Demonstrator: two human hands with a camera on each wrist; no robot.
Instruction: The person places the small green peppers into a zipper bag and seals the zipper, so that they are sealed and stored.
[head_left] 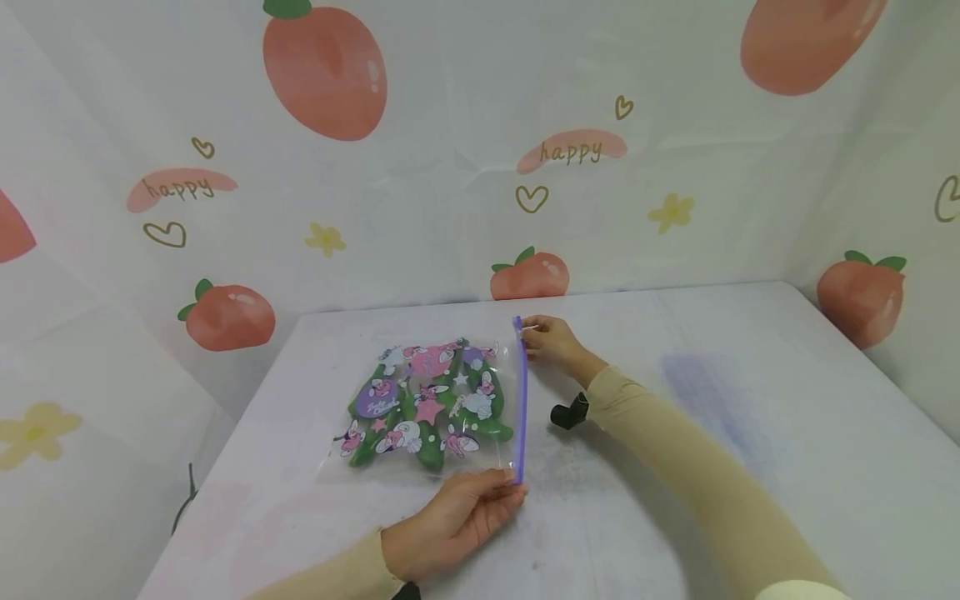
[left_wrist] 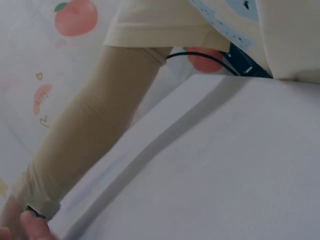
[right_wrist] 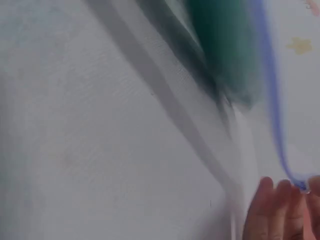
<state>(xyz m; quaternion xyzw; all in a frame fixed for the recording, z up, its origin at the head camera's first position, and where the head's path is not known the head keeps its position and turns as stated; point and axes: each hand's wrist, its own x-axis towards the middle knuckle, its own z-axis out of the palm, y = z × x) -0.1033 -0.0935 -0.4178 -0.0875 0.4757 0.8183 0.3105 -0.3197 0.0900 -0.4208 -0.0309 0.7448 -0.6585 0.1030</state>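
Note:
A clear zip bag (head_left: 431, 404) with pink, purple and white cartoon prints holds several smooth green objects, partly hidden by the print. Its purple zip strip (head_left: 522, 400) runs along the right side, from near to far. My left hand (head_left: 453, 521) pinches the near end of that strip between thumb and fingers. At the far end, my right hand (head_left: 551, 340) grips the strip's top corner by the fingertips. The right wrist view shows the strip (right_wrist: 272, 100) meeting the fingers (right_wrist: 267, 207) at lower right, the green contents blurred above.
A white table (head_left: 637, 517) lies under the bag, with bluish and pinkish smudges. A cloth printed with peaches hangs behind it (head_left: 450, 217). A black wrist device (head_left: 570, 414) sits at the right sleeve. A dark cord (head_left: 187, 500) hangs beside the table's left edge.

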